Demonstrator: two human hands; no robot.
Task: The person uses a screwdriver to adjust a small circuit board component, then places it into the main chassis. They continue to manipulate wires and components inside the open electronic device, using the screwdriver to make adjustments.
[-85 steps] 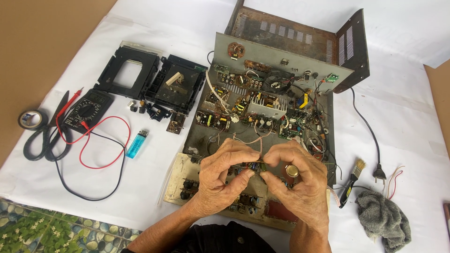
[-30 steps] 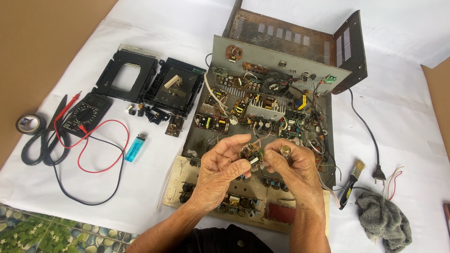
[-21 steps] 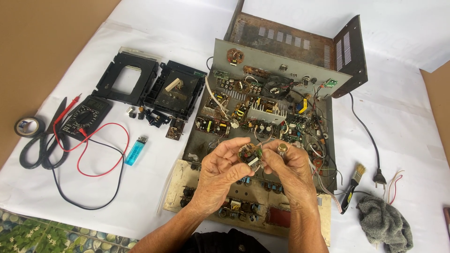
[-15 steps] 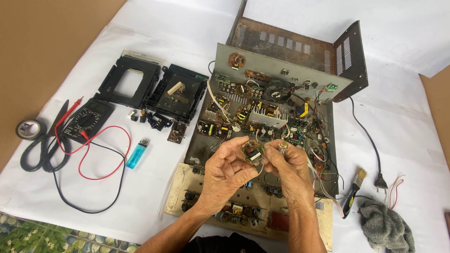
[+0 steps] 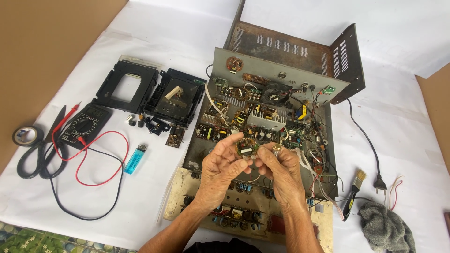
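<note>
a: centre of the frame, both hands raised over the open amplifier chassis [image 5: 262, 117]. the left hand [image 5: 224, 161] pinches a small round circuit board [image 5: 245, 146] by its left edge, thumb and forefinger closed on it.

b: and the right hand [image 5: 280, 165]?

a: fingertips pressed on the board's right side, with a small brass-coloured knob-like part [image 5: 277, 147] showing at the top of the fingers. whether it grips that part or only the board, cannot tell. thin white wires [image 5: 255, 177] hang from the board, down between the palms.

b: board's position?

a: held in the air, just below the finned heat sink [image 5: 266, 119], above the pale front panel [image 5: 243, 211] at lower centre.

b: surroundings, left half?

a: white sheet [image 5: 154, 47] under everything. two black plastic frames [image 5: 150, 91] at upper left, small dark parts [image 5: 145, 122] just below them. black multimeter [image 5: 84, 125] at left with red and black leads [image 5: 101, 173] looping toward lower left. blue lighter [image 5: 136, 159] near the leads. roll of black tape [image 5: 26, 136] at far left edge, scissors [image 5: 44, 150] beside it.

b: right half?

a: rusty metal cover [image 5: 300, 51] standing behind the chassis, upper centre. black power cord with plug [image 5: 377, 180] at right. small brush [image 5: 352, 194] and a grey rag [image 5: 386, 229] at lower right, close together.
</note>
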